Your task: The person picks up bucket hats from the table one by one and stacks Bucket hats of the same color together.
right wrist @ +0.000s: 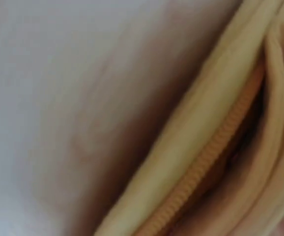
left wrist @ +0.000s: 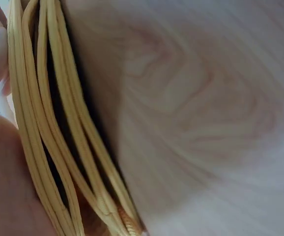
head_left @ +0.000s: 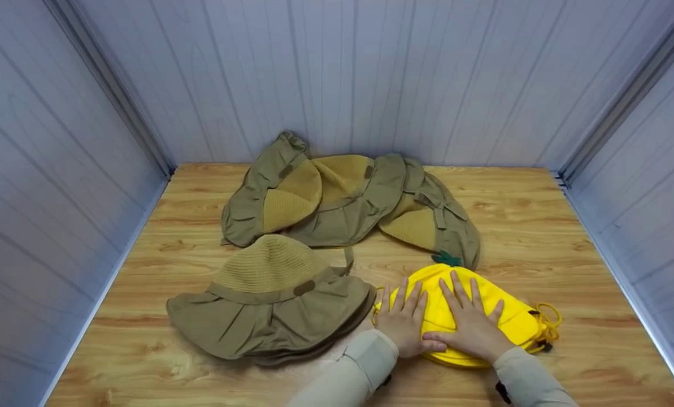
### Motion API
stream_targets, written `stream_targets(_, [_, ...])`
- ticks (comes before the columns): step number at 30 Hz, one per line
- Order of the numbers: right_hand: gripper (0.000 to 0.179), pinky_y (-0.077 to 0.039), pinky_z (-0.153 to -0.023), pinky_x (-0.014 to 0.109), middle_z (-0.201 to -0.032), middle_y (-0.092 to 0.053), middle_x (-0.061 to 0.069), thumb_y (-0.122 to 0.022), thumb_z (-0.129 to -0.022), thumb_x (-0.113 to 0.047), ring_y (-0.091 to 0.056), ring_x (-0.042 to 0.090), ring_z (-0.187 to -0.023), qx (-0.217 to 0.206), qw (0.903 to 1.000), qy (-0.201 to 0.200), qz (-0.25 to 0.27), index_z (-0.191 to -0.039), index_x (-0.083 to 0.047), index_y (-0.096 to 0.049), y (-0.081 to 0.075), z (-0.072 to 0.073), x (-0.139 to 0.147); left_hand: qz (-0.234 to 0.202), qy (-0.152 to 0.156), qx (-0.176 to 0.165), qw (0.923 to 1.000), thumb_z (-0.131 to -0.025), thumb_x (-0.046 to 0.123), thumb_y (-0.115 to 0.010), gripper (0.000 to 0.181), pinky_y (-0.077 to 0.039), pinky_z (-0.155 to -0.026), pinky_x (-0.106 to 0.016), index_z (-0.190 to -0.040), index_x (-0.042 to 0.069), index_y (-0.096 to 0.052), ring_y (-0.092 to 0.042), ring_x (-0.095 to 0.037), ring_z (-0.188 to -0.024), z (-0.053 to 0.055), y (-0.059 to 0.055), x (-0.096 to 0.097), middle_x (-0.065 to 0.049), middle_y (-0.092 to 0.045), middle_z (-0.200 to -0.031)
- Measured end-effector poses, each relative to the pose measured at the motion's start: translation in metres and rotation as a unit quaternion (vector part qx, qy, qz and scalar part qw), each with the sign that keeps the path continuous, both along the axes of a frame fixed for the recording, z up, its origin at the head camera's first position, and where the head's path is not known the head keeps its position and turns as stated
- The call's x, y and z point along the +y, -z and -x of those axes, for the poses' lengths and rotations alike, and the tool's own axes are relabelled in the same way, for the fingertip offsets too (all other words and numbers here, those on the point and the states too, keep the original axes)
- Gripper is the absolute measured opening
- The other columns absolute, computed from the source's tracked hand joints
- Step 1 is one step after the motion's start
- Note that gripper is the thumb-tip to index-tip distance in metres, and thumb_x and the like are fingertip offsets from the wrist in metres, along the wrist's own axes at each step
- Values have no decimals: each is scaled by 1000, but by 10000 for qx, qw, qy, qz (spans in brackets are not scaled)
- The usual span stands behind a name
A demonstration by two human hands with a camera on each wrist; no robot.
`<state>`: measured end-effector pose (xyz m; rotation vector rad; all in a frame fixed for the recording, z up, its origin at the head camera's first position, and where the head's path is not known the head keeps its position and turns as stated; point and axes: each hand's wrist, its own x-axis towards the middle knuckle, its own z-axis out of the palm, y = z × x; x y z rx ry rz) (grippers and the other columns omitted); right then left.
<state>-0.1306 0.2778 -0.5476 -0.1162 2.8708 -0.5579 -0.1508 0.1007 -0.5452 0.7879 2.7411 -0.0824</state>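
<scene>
1. Pale sleeves (head_left: pixel 345 370) lie over the wooden table (head_left: pixel 596 339);
2. the left hand (head_left: pixel 403 325) and right hand (head_left: pixel 475 328) rest on the yellow hat (head_left: pixel 438 316), fingers straight and apart;
3. the yellow hat lies just right of a khaki hat (head_left: pixel 274 316);
4. more khaki hats (head_left: pixel 348 220) overlap behind.

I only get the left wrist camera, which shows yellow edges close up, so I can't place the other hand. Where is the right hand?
Observer: The right hand rests on top of the yellow hat, its fingers spread.
Operator: Thanks. What is at that hat's far edge?
Observer: A green leaf-shaped piece.
Operator: And is anything beside it, on the person's left?
Observer: Yes, a khaki hat with a ribbed tan crown.
</scene>
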Motion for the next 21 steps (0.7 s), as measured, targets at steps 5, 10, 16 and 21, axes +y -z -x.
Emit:
stream_targets(5, [122,18,-92,86,-168,7,9,-60,-69,-85,11,52,-148,-131,9999,77,-42,-160,-17,-14,1,1,-1,10,73,-191,9998,-81,88,-31,103,-5,-125,-47,-160,28,-7,9,-17,-155,1,0,1,10,7,-167])
stream_targets(10, [123,20,-91,86,-168,6,11,-63,-69,-84,13,52,-148,-267,9996,107,-72,-160,-17,-15,0,3,-1,-53,122,-321,9994,-82,86,-35,102,-4,-125,-47,-160,27,-5,10,-17,-154,4,0,0,9,8,-167])
stream_targets(16, [123,21,-90,86,-167,4,13,-65,-68,-83,14,53,-147,-528,9985,91,-65,-160,-16,-17,-1,6,-3,-96,52,-466,9989,-83,86,-36,102,-4,-125,-46,-160,28,-6,9,-16,-155,4,1,-1,10,6,-167])
stream_targets(21, [122,23,-89,85,-167,-1,14,-66,-68,-82,13,53,-147,-685,9976,74,-45,-159,-15,-21,-1,8,-3,-235,1,-654,9976,-83,85,-37,101,-2,-125,-46,-160,28,-6,11,-16,-154,3,0,-4,10,6,-167])
